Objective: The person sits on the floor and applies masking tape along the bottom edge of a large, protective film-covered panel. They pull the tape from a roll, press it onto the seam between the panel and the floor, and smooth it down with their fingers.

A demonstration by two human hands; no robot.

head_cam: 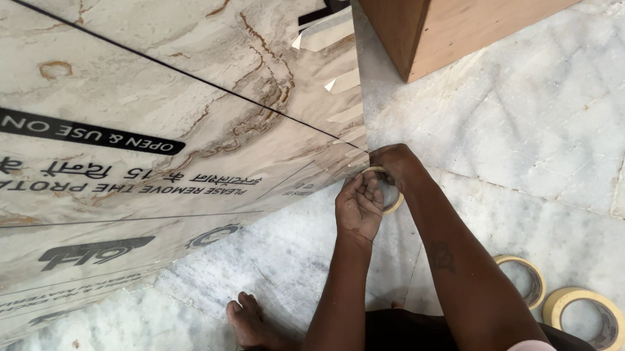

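My right hand [395, 163] grips a roll of beige masking tape [393, 201] and presses it against the lower edge of a marble-patterned panel [174, 119] covered with a clear printed film. My left hand [358, 207] sits just beside it, fingers curled on the tape's loose end at the roll. Both hands meet at the panel's bottom right corner, close to the floor. Most of the roll is hidden by my fingers.
Two more beige tape rolls [525, 279] [587, 317] lie on the white marble floor [546, 120] at the lower right. A wooden box or cabinet [477, 6] stands at the top right. My bare foot [250, 321] rests on the floor below the panel.
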